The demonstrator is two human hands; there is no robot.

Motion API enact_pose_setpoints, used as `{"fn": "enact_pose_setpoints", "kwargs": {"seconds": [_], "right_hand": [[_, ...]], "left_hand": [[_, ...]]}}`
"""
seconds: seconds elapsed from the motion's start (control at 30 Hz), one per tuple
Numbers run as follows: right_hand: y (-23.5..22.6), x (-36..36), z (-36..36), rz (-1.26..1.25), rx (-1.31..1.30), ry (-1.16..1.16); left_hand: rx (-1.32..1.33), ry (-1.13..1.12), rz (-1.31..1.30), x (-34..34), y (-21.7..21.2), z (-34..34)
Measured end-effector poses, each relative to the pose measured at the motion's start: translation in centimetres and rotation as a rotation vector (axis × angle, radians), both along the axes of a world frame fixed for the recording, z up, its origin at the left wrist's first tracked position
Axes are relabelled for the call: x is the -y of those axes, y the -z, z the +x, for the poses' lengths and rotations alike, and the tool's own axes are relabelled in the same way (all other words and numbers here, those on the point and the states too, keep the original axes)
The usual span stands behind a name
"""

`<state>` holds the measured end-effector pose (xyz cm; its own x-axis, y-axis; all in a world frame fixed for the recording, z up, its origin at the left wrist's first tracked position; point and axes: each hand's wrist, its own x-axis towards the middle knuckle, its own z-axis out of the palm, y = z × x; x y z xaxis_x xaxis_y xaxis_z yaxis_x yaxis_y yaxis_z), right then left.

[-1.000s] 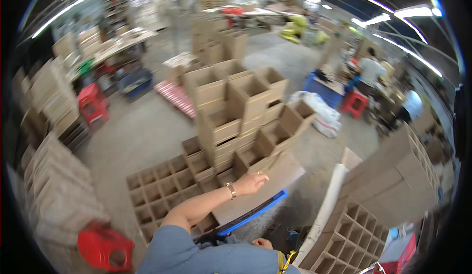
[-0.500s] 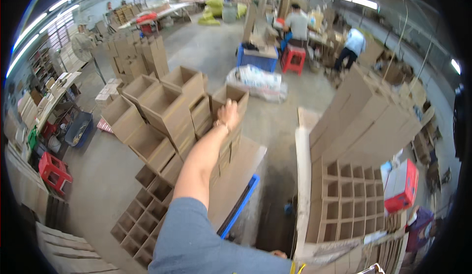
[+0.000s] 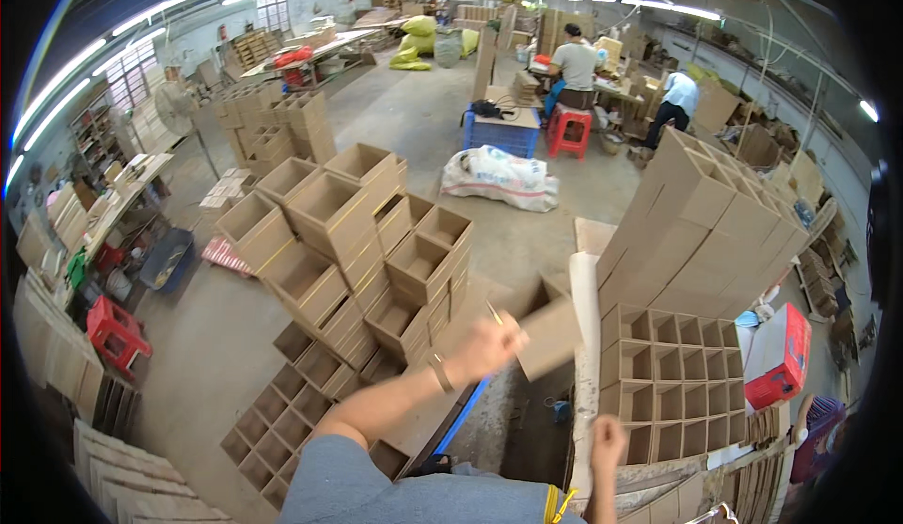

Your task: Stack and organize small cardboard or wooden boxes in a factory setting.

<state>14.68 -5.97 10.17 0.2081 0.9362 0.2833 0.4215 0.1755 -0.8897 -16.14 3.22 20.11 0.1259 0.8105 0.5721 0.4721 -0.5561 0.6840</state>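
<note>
In front of me my left hand [image 3: 491, 347] is closed at the left edge of an open-topped brown cardboard box [image 3: 555, 338]. The box is tilted in the gap between the stacks and the worktable. My right hand [image 3: 609, 444] is lower right, fingers curled in, with nothing visible in them, by the worktable's pale edge [image 3: 583, 373]. Left of my left hand rise stacked open cardboard boxes [image 3: 362, 214]. Beside my right hand lies a block of open boxes [image 3: 673, 373] in rows, their openings facing me.
Tall cardboard stacks [image 3: 696, 214] stand on the worktable, with a red-and-white carton [image 3: 779, 359] nearby. Ahead on the floor are a white sack [image 3: 500, 178] and a blue crate [image 3: 500, 134]. A person sits on a red stool [image 3: 570, 131]; another bends over farther right.
My left hand has come from the stack toward me and to the right, bringing a box off it. My right hand has risen into view by the worktable.
</note>
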Motion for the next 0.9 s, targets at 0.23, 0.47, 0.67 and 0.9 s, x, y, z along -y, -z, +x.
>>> {"fn": "enact_pose_setpoints", "kwargs": {"seconds": [0.23, 0.47, 0.67, 0.9], "right_hand": [[-7.7, -2.7, -1.9, -0.412, 0.007, -0.829], [1.3, -1.7, -0.4, -0.833, -0.731, -0.690], [1.5, -1.0, -2.0, -0.882, -0.834, -0.589], [3.7, -0.3, 0.2, -0.899, -0.848, -0.536]], "left_hand": [[0.590, 0.592, -1.021, 13.5, 8.0, 7.6], [0.679, 0.467, -1.006, 16.3, 8.7, 6.5], [0.539, 0.517, -0.929, 15.1, 12.6, 6.1], [0.169, 0.442, -0.623, 15.5, 13.2, 6.8]]}}
